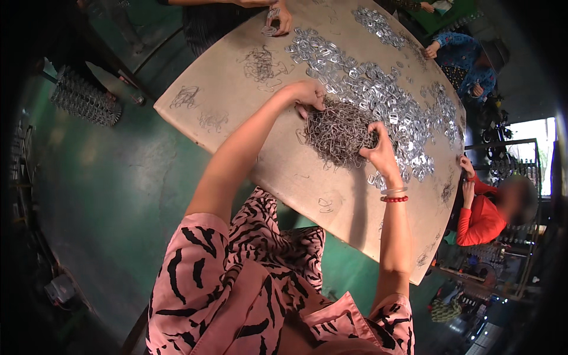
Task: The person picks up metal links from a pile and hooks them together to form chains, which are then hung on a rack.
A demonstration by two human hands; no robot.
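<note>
A dense tangle of thin bent wire hooks (338,135) is in front of me over the tan table (296,171). My left hand (307,96) grips its upper left edge with curled fingers. On the opposite side, my right hand (380,147) is closed on the tangle, thumb and fingers bent into the wires; a red bead bracelet and a pale bangle circle that wrist. Whether the clump is lifted off the table I cannot tell. Right behind it spreads a heap of flat silver metal buckle-like pieces (384,97).
Smaller groups of wire hooks (260,64) lie on the table's left part. Co-workers sit around the table: a hand (278,21) holds metal pieces at the far edge, a blue patterned sleeve (461,47) and a red sleeve (482,220) are at the right. Racks stand behind.
</note>
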